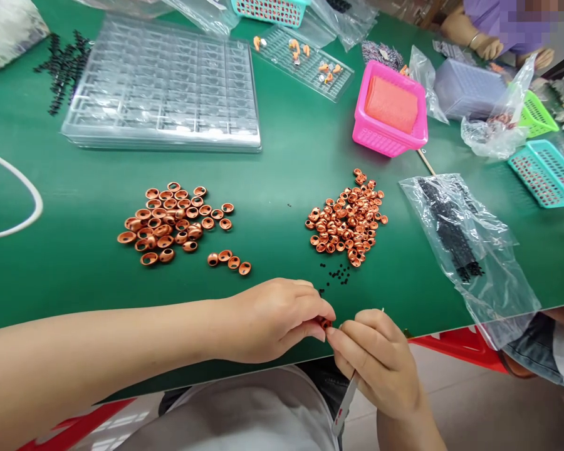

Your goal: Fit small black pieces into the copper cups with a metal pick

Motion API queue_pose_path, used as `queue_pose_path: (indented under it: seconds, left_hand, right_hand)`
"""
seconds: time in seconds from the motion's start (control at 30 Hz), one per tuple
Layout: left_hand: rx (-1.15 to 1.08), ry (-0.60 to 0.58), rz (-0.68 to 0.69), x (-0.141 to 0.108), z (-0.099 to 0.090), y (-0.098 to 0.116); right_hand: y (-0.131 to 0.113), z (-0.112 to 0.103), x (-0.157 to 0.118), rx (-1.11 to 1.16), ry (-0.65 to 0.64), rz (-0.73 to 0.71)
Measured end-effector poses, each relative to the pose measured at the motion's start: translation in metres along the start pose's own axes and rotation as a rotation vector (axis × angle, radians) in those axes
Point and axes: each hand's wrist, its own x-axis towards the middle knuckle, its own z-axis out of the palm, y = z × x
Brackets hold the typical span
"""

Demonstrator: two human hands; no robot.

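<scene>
My left hand (277,319) pinches a small copper-coloured cup-like piece (326,323) between thumb and fingertips near the table's front edge. Meeting it from the right, my right hand (380,357) is closed, its fingertips against or very close to that piece. A slim silver tool (346,401) is tucked in the right hand, its flat end pointing down; its kind is not clear. Just beyond the hands lie tiny black beads (341,274) and a pile of small copper-coloured pieces (348,216). Larger copper-coloured rings (167,216) are heaped to the left, with a short row (234,262) nearer.
Stacked clear plastic trays (164,88) stand at the back left beside black strips (63,69). A pink basket (390,113) and a plastic bag of black strips (455,232) lie to the right. Another person's hands (489,47) show at the far right.
</scene>
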Motion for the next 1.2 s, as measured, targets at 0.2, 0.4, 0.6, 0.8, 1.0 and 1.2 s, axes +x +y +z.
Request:
queue_pose_path:
  seconds: [0.2, 0.4, 0.6, 0.8, 1.0, 1.2]
  left_hand:
    - [0.017, -0.001, 0.013, -0.001, 0.002, 0.0]
    - [0.039, -0.003, 0.012, -0.001, 0.002, 0.0]
    - [0.02, -0.006, -0.003, -0.002, 0.003, 0.001]
    - [-0.035, 0.005, -0.022, -0.003, 0.005, 0.001]
    - [-0.088, 0.019, -0.041, -0.002, 0.005, 0.002]
    - [-0.097, 0.012, -0.062, -0.001, 0.002, 0.005]
  right_hand:
    - [0.002, 0.003, 0.0, -0.012, 0.01, -0.028]
    - [0.003, 0.004, -0.001, -0.032, -0.022, -0.05]
    - [0.003, 0.008, -0.006, -0.032, -0.017, -0.075]
    - [0.002, 0.01, -0.007, -0.006, -0.045, -0.094]
    - [0.0, 0.01, -0.006, 0.063, -0.041, -0.049]
    - [0.0, 0.003, 0.002, 0.156, -0.197, 0.02]
